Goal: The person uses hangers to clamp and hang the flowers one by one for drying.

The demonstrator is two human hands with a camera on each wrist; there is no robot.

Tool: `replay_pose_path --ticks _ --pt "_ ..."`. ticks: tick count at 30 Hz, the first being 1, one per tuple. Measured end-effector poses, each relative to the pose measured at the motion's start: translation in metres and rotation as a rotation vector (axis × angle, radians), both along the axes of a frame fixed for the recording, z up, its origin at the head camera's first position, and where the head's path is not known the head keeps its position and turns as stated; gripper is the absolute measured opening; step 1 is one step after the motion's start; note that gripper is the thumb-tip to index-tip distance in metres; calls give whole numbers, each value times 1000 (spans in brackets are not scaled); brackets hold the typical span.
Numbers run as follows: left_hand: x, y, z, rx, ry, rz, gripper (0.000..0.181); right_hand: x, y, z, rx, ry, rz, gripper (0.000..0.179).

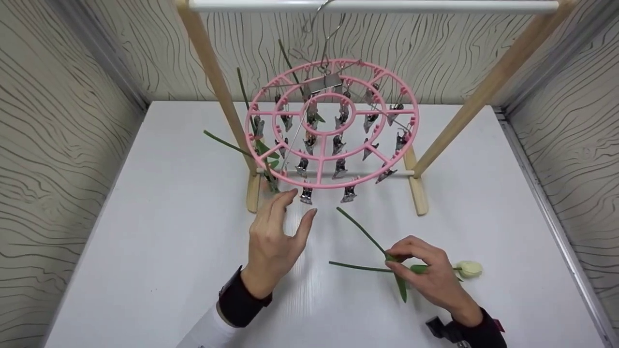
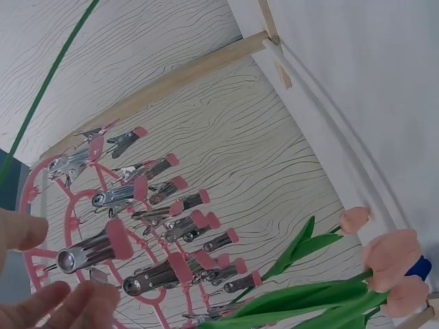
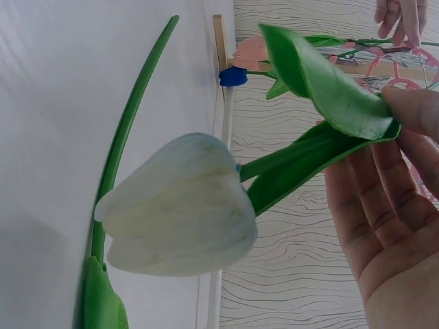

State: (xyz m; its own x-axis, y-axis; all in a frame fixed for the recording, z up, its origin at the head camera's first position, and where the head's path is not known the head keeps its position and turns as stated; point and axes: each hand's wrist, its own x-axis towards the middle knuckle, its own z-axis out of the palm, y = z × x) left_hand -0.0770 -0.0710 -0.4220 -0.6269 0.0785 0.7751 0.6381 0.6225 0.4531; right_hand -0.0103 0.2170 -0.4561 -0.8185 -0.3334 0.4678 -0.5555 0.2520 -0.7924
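My right hand [image 1: 428, 273] pinches a white tulip [image 3: 182, 205] by its stem and green leaves. Its bare stem end points up and left toward the hanger, and the bloom is hidden in the head view. Beneath that hand, a second white tulip [image 1: 469, 269] lies on the table. My left hand [image 1: 273, 237] is raised just below the front rim of a round pink clip hanger [image 1: 319, 186], thumb and fingers apart and nothing between them. Nearest its fingertips is a metal clip [image 1: 306, 195]. Pink tulips [image 2: 392, 259] hang upside down at the hanger's left side.
A wooden stand with a white top bar [image 1: 372, 6] carries the hanger on a metal hook [image 1: 329, 36]. The stand's feet [image 1: 419, 200] rest on the white table [image 1: 159, 232]. A blue tulip [image 3: 233, 76] shows beside the pink ones. Patterned panels [image 1: 58, 145] enclose the table.
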Motion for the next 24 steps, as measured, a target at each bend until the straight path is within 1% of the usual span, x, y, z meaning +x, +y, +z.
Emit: replay_pose_path --ticks 2,4,8,10,12,16,20,24 --pt "-2 1 -1 0 -57 3 48 0 0 -1 -5 8 4 39" --pt "-5 1 1 0 -110 -12 50 0 0 -1 -6 11 3 39" --pt "-11 0 6 21 -210 -98 46 -1 -1 -2 -5 16 8 39" --pt "-13 0 9 32 -261 -152 42 -1 -1 -2 -7 23 15 39" --pt "-16 0 12 36 -298 -197 40 -2 -2 -2 -10 29 20 40" --pt "-20 0 16 48 -339 -263 40 -2 -4 -3 -10 28 28 40" --pt "-22 1 18 60 -344 -309 42 -1 -6 -4 5 8 27 39" --pt "-24 7 18 57 -350 -342 46 1 -7 -5 11 -4 15 39"
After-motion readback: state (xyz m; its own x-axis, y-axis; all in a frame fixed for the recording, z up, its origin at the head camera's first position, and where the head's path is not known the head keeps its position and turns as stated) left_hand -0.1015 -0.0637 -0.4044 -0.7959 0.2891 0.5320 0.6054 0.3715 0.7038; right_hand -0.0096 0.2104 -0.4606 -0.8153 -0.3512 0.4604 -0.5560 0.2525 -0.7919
